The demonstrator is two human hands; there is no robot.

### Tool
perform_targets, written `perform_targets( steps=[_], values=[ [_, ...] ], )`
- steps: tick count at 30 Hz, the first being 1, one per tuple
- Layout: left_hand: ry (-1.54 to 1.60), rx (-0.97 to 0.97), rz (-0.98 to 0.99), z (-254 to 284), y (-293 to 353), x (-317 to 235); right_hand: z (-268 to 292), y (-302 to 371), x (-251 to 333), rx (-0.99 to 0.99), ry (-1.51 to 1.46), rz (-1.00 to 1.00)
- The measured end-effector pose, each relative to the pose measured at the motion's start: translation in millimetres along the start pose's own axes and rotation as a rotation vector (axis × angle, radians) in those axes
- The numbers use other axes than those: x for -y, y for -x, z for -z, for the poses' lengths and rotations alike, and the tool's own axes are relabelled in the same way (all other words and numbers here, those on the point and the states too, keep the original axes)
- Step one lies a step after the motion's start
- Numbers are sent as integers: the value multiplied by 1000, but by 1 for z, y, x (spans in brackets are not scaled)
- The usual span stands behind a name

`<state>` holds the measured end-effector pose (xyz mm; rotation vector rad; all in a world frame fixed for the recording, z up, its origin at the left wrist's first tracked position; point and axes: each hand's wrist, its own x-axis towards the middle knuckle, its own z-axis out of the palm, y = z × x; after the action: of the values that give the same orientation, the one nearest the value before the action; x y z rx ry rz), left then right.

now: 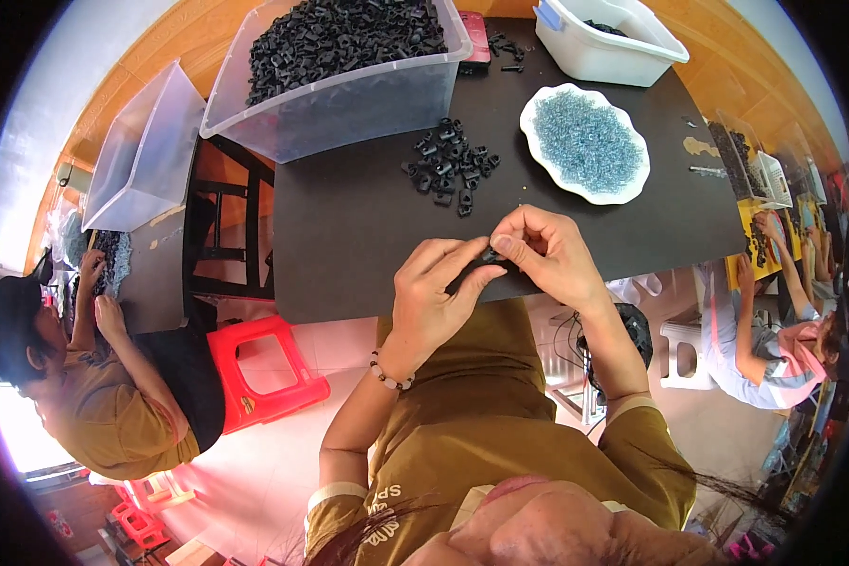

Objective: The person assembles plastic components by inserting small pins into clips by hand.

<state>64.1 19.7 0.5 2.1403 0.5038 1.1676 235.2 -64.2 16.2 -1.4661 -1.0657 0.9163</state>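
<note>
Over the near edge of the dark table, my left hand [441,294] pinches a small black plastic part [487,256] between thumb and fingers. My right hand [549,253] meets it there, thumb and forefinger closed at the part's right end; whether a smaller piece sits in that pinch is hidden. Just beyond my hands lies a loose pile of black plastic parts [451,165]. To its right, a white scalloped plate [529,115] holds a heap of small clear bluish pieces [587,141].
A clear plastic bin [368,106] full of black parts stands at the far left of the table [349,236]. A white tub [613,58] and a red box [474,42] are at the back. Co-workers sit left [113,396] and right [764,349]; a red stool [264,373] stands at left.
</note>
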Motion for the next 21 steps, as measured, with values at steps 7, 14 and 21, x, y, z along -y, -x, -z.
perform_targets(
  steps=[7,14,21],
  values=[
    [205,-25,271,8,3,7,67,-60,39,-170,195,223],
    [294,-59,379,7,3,3,209,-165,87,-675,414,457],
    [190,-21,322,11,2,5,76,-106,52,-246,556,409]
  ],
)
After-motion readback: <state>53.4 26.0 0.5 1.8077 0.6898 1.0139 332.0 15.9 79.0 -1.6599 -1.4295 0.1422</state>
